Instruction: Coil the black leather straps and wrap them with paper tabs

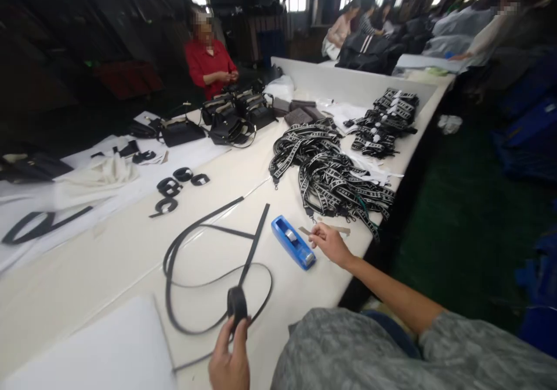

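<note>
At the bottom, my left hand [230,355] is closed around a coiled black strap [237,303], thumb and fingers on its lower edge. Long loose black straps [172,262] lie in loops on the table beyond it. My right hand [329,244] pinches a short, thin grey-brown strip [304,231] between thumb and fingers, just right of a blue tape dispenser [292,241]. Behind the right hand's knuckles lies another flat brownish strip [342,230]. Several small black strap rolls [169,187] rest further left on the table.
A heap of black-and-white lettered straps [322,175] covers the table's right side, with bundled ones [387,123] behind. Black handbags [226,123] stand at the back, near a person in red [211,65]. White sheet material [113,349] lies front left; the table edge [383,239] runs along the right.
</note>
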The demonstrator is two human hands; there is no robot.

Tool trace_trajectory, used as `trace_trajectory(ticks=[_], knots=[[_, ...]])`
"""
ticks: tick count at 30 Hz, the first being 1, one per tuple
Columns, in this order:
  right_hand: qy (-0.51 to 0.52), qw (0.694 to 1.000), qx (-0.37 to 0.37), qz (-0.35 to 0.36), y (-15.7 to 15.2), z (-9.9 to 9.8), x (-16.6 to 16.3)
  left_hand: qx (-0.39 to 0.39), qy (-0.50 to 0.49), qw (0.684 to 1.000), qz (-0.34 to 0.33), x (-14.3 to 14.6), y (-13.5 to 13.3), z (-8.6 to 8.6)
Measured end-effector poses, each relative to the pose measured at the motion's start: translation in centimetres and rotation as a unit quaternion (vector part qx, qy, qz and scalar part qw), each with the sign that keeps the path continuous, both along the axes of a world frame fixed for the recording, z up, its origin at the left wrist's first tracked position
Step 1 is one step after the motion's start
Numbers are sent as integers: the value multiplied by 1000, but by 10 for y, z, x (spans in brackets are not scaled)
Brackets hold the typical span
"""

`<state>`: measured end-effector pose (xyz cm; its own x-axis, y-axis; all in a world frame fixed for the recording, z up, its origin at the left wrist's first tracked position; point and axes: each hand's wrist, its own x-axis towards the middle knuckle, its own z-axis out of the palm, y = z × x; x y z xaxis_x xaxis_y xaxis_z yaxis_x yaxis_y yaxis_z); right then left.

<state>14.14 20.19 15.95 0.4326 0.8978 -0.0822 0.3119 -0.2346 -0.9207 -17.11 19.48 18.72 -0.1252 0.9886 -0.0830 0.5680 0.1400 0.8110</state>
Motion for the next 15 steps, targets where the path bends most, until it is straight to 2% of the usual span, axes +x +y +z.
trace_trajectory(ticks=[3,4,6,9,12,15], knots=[[138,984,-37,104,-9,21,-45,159,-33,975,-149,16,10,15],[176,975,-47,125,-12,27,-58,169,-26,970,-172,21,11,18],[239,957,-62,150,-16,33,-78,177,-4,961,-213,30,12,23],[312,931,-79,169,-17,32,-94,187,50,941,-279,37,7,29],[366,909,-92,175,-14,24,-101,170,70,940,-286,33,1,31],[402,885,-123,200,-14,23,-105,121,29,951,-282,24,-8,27]])
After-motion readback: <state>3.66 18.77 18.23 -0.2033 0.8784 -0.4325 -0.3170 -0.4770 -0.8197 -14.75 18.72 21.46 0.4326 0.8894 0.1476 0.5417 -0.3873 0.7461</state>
